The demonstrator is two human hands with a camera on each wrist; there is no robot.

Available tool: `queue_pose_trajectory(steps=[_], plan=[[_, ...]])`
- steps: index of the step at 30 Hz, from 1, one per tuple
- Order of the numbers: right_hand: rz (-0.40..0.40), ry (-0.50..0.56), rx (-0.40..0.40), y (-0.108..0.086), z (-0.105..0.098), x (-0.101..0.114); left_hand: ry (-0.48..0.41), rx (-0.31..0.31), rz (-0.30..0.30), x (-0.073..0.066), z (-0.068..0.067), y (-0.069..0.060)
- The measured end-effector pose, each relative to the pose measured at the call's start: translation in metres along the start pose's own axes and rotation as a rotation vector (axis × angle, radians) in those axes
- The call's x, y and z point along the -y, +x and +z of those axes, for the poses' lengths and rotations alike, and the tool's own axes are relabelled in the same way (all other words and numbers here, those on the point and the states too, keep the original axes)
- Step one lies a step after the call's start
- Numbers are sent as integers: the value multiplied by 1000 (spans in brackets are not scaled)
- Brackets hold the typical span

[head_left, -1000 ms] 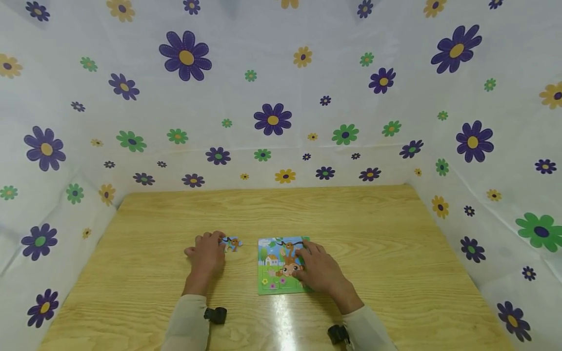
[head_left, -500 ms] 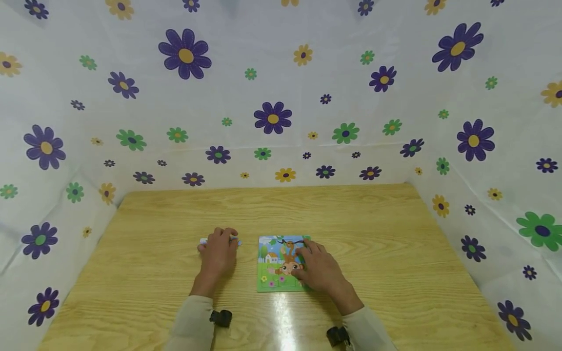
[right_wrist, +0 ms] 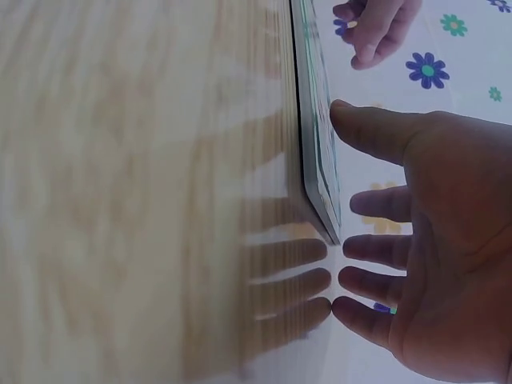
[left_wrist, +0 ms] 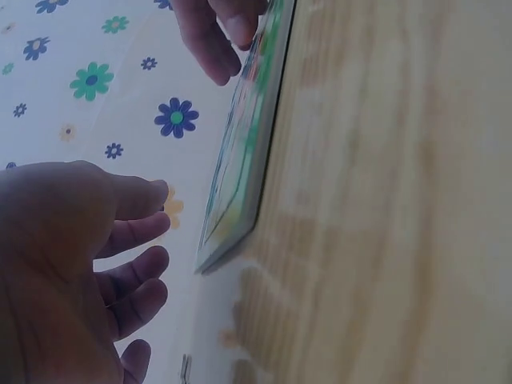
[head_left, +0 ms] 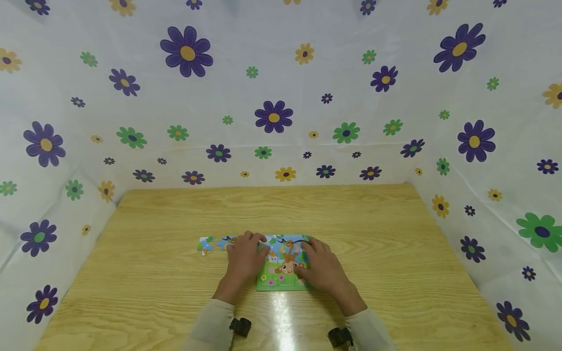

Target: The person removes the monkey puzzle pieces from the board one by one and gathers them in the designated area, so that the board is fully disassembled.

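Observation:
The puzzle board (head_left: 281, 287), showing a hanging monkey and a house, lies flat on the table. My left hand (head_left: 244, 260) hovers at its left edge, fingers loosely bent; the left wrist view shows nothing in this hand (left_wrist: 64, 264), beside the board (left_wrist: 254, 144). At the board's right side is my right hand (head_left: 327, 270), its thumb over the picture. In the right wrist view the hand (right_wrist: 448, 248) has its fingers extended, with the thumb tip by the board's edge (right_wrist: 308, 136). Left of my left hand lie loose puzzle pieces (head_left: 205, 242), one partly hidden by it.
The wooden table (head_left: 386, 229) extends around the board on all sides. A white cloth (head_left: 237, 102) with purple, green and yellow flowers stands behind and at both sides. Black wrist cameras (head_left: 240, 327) are strapped near the sleeves.
My left hand has moved right, from above the loose pieces to the board's left edge, uncovering pieces. My right hand has stayed nearly in place.

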State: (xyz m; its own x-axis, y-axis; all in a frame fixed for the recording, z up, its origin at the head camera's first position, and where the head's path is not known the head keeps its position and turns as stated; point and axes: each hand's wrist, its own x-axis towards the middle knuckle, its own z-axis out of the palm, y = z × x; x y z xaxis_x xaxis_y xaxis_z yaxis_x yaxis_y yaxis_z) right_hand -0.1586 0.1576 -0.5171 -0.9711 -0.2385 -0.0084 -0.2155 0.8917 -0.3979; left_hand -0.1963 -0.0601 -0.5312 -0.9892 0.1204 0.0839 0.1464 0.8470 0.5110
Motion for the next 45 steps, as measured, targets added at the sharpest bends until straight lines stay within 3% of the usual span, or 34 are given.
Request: queue_pose_trajectory(steps=[11, 19, 29, 39, 45], plan=[[35, -49, 40, -2, 0, -6, -23, 82, 58, -23, 14, 1], [12, -67, 23, -1, 1, -8, 43, 124, 93, -37, 23, 4], [20, -55, 18, 2, 1, -8, 41, 150, 4, -53, 36, 7], [36, -62, 10, 4, 2, -7, 21, 166, -58, -66, 33, 9], [53, -48, 17, 4, 0, -6, -2, 161, -80, -67, 34, 10]])
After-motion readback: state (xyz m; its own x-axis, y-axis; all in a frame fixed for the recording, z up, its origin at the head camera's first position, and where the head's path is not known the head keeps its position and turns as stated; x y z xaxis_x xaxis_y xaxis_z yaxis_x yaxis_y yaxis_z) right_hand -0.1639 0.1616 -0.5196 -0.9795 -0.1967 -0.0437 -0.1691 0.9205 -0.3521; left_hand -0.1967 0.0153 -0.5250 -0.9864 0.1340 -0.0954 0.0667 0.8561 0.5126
